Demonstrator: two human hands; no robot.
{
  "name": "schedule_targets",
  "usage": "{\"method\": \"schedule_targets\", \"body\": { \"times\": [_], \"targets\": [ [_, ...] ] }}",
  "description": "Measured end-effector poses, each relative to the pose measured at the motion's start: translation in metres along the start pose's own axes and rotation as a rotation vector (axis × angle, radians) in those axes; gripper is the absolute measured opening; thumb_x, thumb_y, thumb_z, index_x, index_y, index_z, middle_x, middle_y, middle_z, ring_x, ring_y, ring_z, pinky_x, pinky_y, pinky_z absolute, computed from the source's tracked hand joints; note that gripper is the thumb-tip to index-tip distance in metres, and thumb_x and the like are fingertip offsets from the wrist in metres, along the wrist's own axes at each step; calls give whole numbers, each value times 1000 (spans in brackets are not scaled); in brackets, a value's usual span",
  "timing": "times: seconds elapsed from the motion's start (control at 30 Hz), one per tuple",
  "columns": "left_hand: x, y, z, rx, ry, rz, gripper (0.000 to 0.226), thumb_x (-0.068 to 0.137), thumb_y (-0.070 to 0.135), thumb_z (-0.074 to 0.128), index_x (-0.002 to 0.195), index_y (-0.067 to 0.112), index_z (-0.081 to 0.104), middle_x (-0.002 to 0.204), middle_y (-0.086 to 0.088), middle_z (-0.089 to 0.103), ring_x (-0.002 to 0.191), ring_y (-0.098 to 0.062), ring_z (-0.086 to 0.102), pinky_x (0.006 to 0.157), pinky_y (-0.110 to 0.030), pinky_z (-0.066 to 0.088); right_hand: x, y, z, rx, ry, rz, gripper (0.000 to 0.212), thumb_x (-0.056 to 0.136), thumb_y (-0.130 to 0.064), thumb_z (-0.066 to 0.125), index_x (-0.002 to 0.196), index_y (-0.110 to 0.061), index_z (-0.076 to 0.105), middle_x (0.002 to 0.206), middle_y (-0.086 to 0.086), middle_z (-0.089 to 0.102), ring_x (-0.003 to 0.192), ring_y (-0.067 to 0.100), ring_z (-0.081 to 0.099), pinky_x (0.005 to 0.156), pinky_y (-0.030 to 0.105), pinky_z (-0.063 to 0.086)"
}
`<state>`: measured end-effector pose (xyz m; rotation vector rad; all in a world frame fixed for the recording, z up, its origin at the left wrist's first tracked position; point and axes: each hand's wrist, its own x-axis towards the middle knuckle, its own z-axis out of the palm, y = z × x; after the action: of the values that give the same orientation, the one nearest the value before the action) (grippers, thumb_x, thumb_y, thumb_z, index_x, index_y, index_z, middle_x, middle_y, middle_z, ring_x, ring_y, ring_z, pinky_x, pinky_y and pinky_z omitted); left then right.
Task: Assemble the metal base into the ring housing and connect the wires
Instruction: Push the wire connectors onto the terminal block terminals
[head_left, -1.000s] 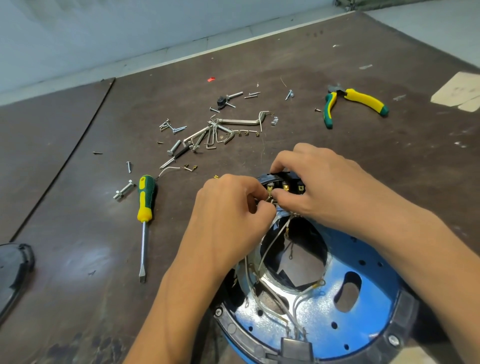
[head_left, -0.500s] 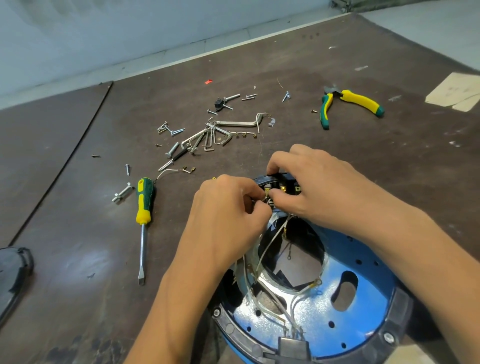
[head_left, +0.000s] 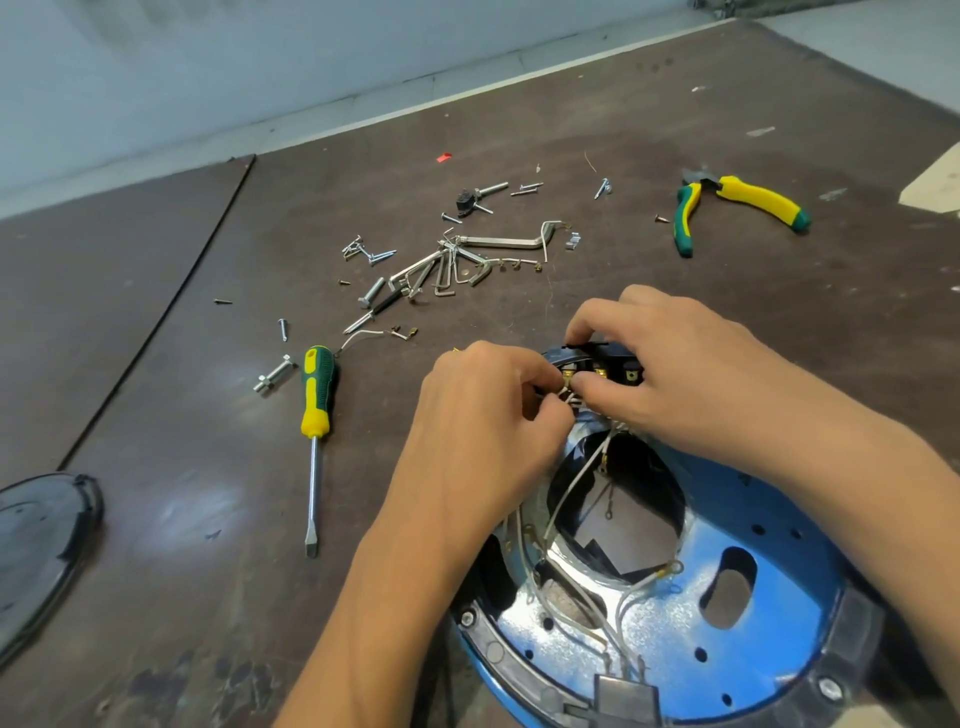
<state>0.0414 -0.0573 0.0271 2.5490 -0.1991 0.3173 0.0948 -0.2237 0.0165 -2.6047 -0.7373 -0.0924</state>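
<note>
Little moved since last frame: my left grip (head_left: 483, 415) and right grip (head_left: 670, 374) stay at the black plastic terminal block (head_left: 605, 358). Left pinches a thin white wire (head_left: 581, 479) there; right clasps the block. Shiny blue-tinted metal base (head_left: 670, 649) sits in black ring housing (head_left: 493, 649) on brown surface (head_left: 208, 519).

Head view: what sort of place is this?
Probably a repair or assembly workbench: a dark worktop strewn with screws and hex keys, a screwdriver and pliers lying by, left hand pinching wires, right hand gripping the terminal block on an opened ring housing.
</note>
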Motion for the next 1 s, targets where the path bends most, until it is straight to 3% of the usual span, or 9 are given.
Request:
{"method": "schedule_targets", "body": {
  "times": [0.2, 0.4, 0.5, 0.57, 0.67, 0.77, 0.87, 0.93, 1.0],
  "targets": [
    [2, -3, 0, -106, 49, -34, 11, 85, 23, 64, 83, 27, 74, 56, 6, 61, 53, -8, 56, 52, -21, 41, 0, 2, 1, -29, -7, -5, 30, 79, -62, 38, 104, -46, 43, 89, -15, 41, 84, 13, 49, 56, 29, 27],
    [14, -27, -1, -469, 349, -195, 11, 84, 20, 64, 79, 26, 72, 62, -5, 63, 58, -20, 61, 57, -33, 51, -2, 2, 1, -43, -13, -11, 26, 84, -63, 33, 104, -47, 37, 92, -16, 42, 77, 0, 48, 55, 21, 25],
    [23, -58, 0, -405, 399, -250, 13, 83, 24, 60, 78, 29, 70, 65, 4, 65, 60, -13, 59, 61, -30, 50, -3, 3, 1, -34, -21, -14, 26, 84, -63, 33, 105, -47, 37, 95, -16, 44, 82, 2, 51, 57, 21, 27],
    [27, -86, 1, -180, 304, -283, 16, 86, 21, 57, 81, 30, 69, 70, 10, 65, 67, -7, 60, 68, -29, 52, -3, 4, 0, -23, -26, -14, 27, 83, -64, 34, 106, -48, 38, 98, -17, 45, 87, 7, 54, 58, 22, 29],
    [28, -119, 6, 178, 74, -216, 20, 89, 13, 57, 101, 23, 70, 105, 5, 59, 99, -15, 57, 87, -34, 50, -3, 4, 1, -23, -19, -21, 28, 83, -64, 34, 106, -48, 39, 98, -17, 45, 87, 7, 53, 58, 21, 29],
    [33, -130, 12, 209, 5, -160, 27, 92, 13, 54, 117, 17, 65, 131, 0, 50, 123, -18, 48, 97, -28, 40, -3, 3, 1, -28, -23, -19, 26, 84, -62, 34, 105, -48, 39, 97, -17, 44, 86, 7, 53, 58, 21, 28],
    [37, -134, 13, 241, -70, -216, 50, 97, 12, 47, 147, 9, 39, 159, -8, 28, 146, -21, 25, 116, -29, 21, -3, 2, -1, -28, -29, -12, 26, 84, -62, 33, 105, -48, 38, 97, -17, 44, 83, 4, 51, 58, 20, 28],
    [37, -138, 10, 237, -100, -270, 56, 99, 11, 43, 153, 9, 28, 163, -9, 19, 151, -22, 16, 120, -32, 13, -3, 1, -1, -27, -36, -10, 26, 84, -61, 33, 105, -47, 38, 96, -17, 43, 80, 2, 50, 57, 20, 28],
    [37, -140, 6, 270, -151, -310, 52, 103, 17, 37, 153, 9, 25, 162, -12, 21, 148, -25, 20, 120, -41, 18, -4, 1, -1, -32, -40, -8, 26, 85, -61, 33, 106, -47, 38, 96, -17, 43, 79, 1, 50, 56, 19, 27]
  ]
}}
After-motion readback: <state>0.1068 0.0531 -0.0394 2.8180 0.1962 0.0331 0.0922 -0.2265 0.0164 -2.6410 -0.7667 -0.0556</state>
